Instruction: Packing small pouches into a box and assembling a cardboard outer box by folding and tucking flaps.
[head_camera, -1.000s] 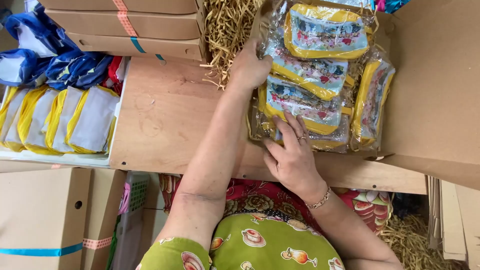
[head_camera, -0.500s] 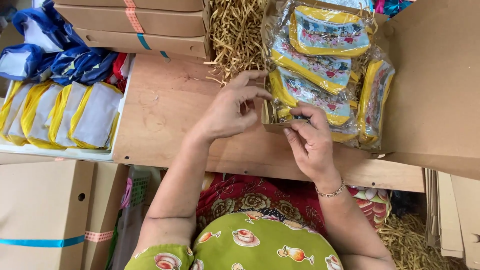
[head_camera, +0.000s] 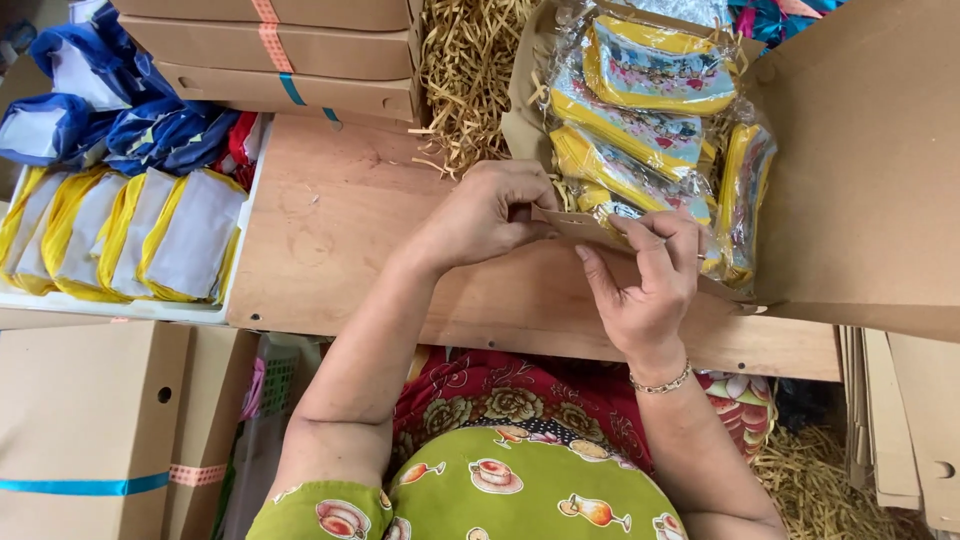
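Both forearms reach up over the table (head_camera: 330, 240). The left hand (head_camera: 490, 210) is curled, fingertips pinching the box flap (head_camera: 575, 225) at its left end; the right hand (head_camera: 645, 275) grips the flap's right part, thumb up along it. The box (head_camera: 860, 150) of packets (head_camera: 640, 130) lies at the table's far right. Bare tabletop lies open to the left, up to the tray (head_camera: 120, 305).

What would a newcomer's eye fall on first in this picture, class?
First the left hand and right hand, meeting at the near edge of an open cardboard box. The box holds yellow-edged pouches in clear wrap. At far left a white tray holds a row of similar pouches.
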